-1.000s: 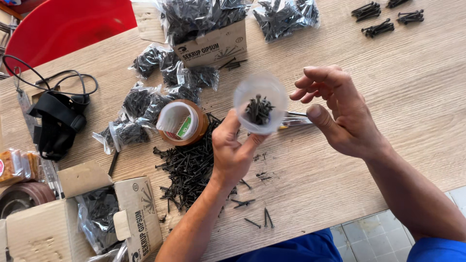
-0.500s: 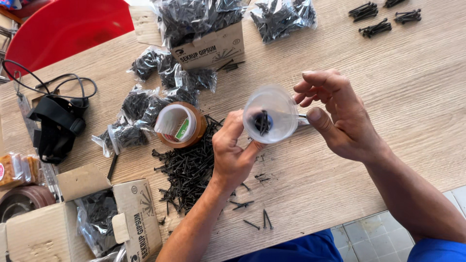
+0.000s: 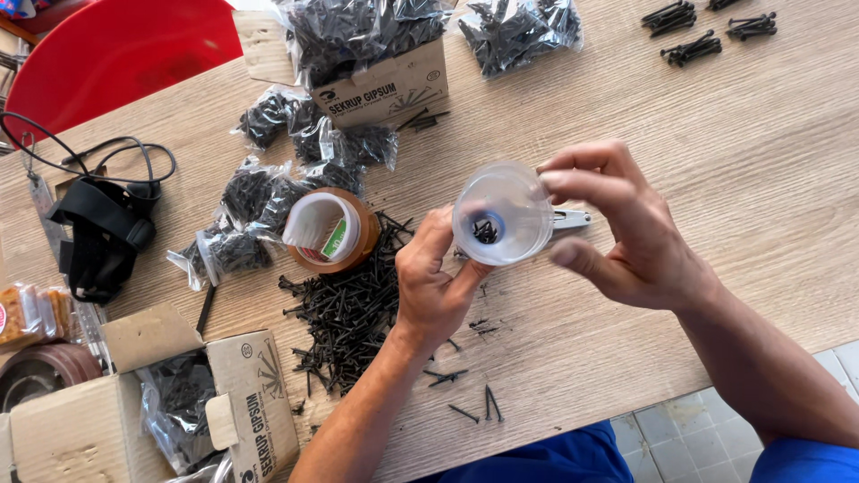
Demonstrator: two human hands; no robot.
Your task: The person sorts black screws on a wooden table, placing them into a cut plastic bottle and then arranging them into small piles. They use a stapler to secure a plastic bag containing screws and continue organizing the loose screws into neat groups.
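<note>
So the clear plastic cup (image 3: 503, 213) is being held up off the table, tipped so its mouth is facing the camera, and you can see a small bunch of black screws (image 3: 485, 231) sitting down at the bottom. The tilt looks like it's letting the screws gather in one spot, though that's my read.

The left hand (image 3: 433, 277) is pinching the cup from below, thumb and fingers closed on its lower edge. The right hand (image 3: 626, 233) is coming in from the other side, fingers curled around the rim with the thumb underneath, so both hands are gripping the same cup. Two hands on a flimsy cup makes sense for keeping it steady.

Right under the cup, something metal and shiny (image 3: 571, 217) is peeking out; can't tell what it is since the cup is hiding most of it.

Beside the left hand a loose pile of screws (image 3: 344, 309) is lying on the wooden table (image 3: 761, 161), close enough to scoop from. A roll of brown tape (image 3: 329, 230) is sitting at the top of that pile, with small filled bags (image 3: 259, 192) just past it. Open cardboard boxes (image 3: 380, 85) of bagged screws are waiting farther back and at the near left corner. Little bundles of screws (image 3: 689, 52) are lying well apart at the far right.
</note>
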